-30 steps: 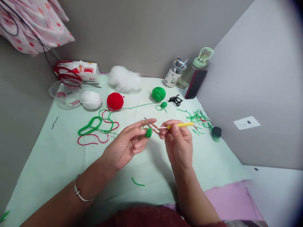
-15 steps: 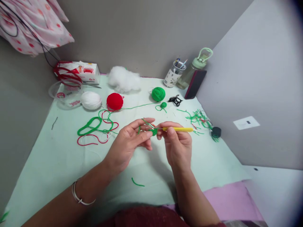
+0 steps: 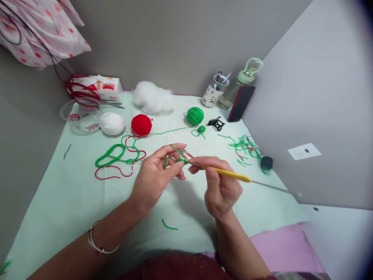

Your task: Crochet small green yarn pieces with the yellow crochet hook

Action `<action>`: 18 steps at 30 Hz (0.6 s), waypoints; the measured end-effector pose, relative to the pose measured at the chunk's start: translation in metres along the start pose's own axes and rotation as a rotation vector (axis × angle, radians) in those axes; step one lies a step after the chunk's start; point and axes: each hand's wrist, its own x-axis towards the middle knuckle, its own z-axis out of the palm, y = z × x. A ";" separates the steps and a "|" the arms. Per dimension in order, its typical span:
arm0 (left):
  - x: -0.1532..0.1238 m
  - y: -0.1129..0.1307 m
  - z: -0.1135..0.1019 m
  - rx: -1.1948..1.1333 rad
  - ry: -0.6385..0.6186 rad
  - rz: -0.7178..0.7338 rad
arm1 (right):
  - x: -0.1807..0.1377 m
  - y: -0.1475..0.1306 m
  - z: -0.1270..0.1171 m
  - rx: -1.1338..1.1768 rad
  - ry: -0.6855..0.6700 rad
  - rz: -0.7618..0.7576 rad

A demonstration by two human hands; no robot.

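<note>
My left hand (image 3: 155, 171) pinches a small green crochet piece (image 3: 183, 160) between thumb and fingers. Green yarn (image 3: 175, 148) loops over its raised index finger. In my right hand (image 3: 223, 184) is a crochet hook with a yellow handle (image 3: 230, 174), gripped between thumb and fingers. The hook's thin metal tip is at the green piece; whether it passes through a stitch I cannot tell. A long metal shaft sticks out of the handle's other end, to the right. A slim orange-and-silver object (image 3: 186, 153) shows behind the piece, partly hidden by fingers.
Behind the hands are a red yarn ball (image 3: 141, 125), a white yarn ball (image 3: 112, 124), a green yarn ball (image 3: 195, 116), white stuffing (image 3: 152, 97) and a black claw clip (image 3: 216, 123). Green yarn scraps (image 3: 243, 147) lie right; loose yarn strands (image 3: 110, 155) lie left.
My right hand has turned, so the yellow hook now slants down to the right with its rear shaft showing longer. The left hand has shifted slightly left, still holding the green piece.
</note>
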 end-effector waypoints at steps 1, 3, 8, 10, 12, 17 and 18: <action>-0.001 0.000 0.001 0.012 0.012 0.011 | -0.001 0.001 0.000 -0.070 -0.020 -0.078; -0.002 -0.001 0.003 -0.003 0.005 0.004 | -0.004 0.004 0.001 -0.218 -0.049 -0.213; 0.003 -0.003 -0.003 -0.233 -0.158 -0.249 | -0.007 0.008 0.003 -0.413 -0.009 -0.290; 0.005 -0.001 -0.007 -0.307 -0.178 -0.303 | -0.003 0.007 0.002 -0.218 0.048 -0.133; 0.007 0.002 -0.010 -0.332 -0.160 -0.278 | 0.002 0.005 0.001 0.053 0.105 0.074; 0.004 0.004 -0.005 -0.260 -0.166 -0.202 | 0.010 0.003 0.004 0.317 0.073 0.246; 0.003 0.004 -0.004 -0.238 -0.159 -0.192 | 0.010 0.002 0.006 0.287 0.066 0.228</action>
